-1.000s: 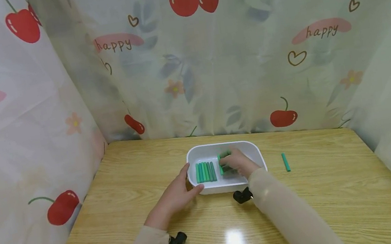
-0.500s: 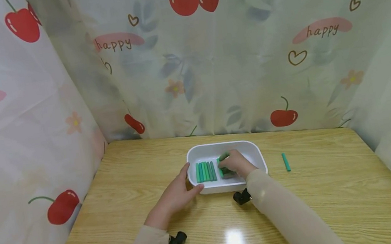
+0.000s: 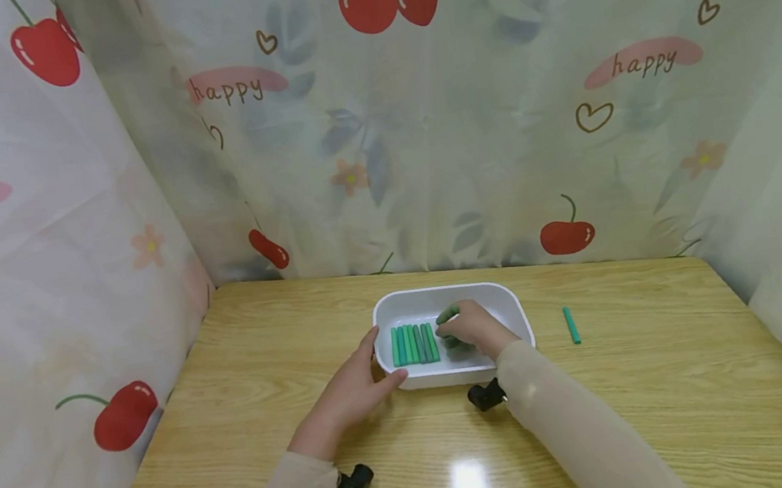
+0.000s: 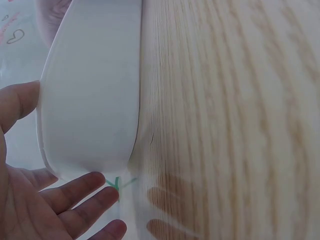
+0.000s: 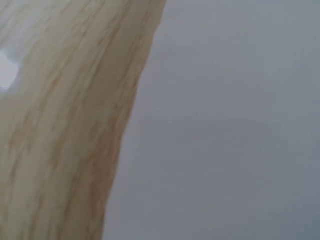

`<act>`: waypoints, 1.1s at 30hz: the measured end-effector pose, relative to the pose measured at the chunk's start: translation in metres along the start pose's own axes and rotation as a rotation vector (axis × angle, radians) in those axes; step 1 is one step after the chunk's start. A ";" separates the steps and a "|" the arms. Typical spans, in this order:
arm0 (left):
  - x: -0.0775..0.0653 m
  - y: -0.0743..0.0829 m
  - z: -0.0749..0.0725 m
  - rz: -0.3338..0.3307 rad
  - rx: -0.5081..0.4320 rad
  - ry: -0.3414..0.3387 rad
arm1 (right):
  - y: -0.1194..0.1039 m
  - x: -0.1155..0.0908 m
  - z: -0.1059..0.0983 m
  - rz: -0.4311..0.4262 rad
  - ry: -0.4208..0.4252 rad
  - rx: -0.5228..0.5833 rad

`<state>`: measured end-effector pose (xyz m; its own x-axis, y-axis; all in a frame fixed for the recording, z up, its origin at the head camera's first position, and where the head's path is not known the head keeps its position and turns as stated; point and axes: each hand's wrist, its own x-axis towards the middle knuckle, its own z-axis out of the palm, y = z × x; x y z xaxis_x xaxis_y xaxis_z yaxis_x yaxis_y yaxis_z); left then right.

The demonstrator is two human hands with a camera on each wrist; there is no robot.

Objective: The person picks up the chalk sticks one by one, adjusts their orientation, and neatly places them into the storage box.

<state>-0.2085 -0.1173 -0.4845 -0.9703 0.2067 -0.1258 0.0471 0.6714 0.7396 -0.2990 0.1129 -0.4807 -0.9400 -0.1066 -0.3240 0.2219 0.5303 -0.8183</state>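
A white plastic tray (image 3: pixel 400 302) stands on the table. In its left half, several green and teal sticks (image 3: pixel 414 345) lie side by side in a row. My left hand (image 3: pixel 351 385) holds the tray's left end, thumb on the near rim and index finger at the side; the left wrist view shows thumb and fingertips against the wall. Inside the tray, just right of the row, is my right hand (image 3: pixel 475 328). Its fingers are spread apart, look greenish, and no stick shows between them. In the right wrist view, the blurred tray wall (image 5: pixel 215 130) hides the hand.
One teal stick (image 3: pixel 572 325) lies on the wooden table (image 3: pixel 653 373) to the right of the tray. A curtain (image 3: pixel 418 122) printed with cherries hangs behind and at both sides. A black camera (image 3: pixel 355 482) sits at the left wrist, another (image 3: pixel 487 395) at the right.
My right hand has set a bright green stick at the right end of the row and let go of it. The left hand and the tray have stayed in place.
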 end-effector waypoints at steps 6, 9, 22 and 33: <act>0.001 -0.002 0.001 0.004 0.001 -0.005 | -0.001 -0.007 -0.006 -0.005 -0.026 0.037; 0.002 -0.001 0.001 0.008 -0.004 -0.005 | -0.004 -0.013 -0.010 -0.014 -0.036 0.057; 0.001 -0.001 0.000 0.003 0.002 0.001 | -0.017 -0.038 -0.028 -0.082 -0.080 0.059; 0.001 -0.002 0.001 0.000 0.000 0.005 | -0.020 -0.060 -0.048 -0.141 -0.081 0.077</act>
<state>-0.2092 -0.1173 -0.4867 -0.9716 0.2026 -0.1226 0.0469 0.6718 0.7393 -0.2599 0.1494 -0.4218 -0.9401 -0.2441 -0.2381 0.1115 0.4398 -0.8912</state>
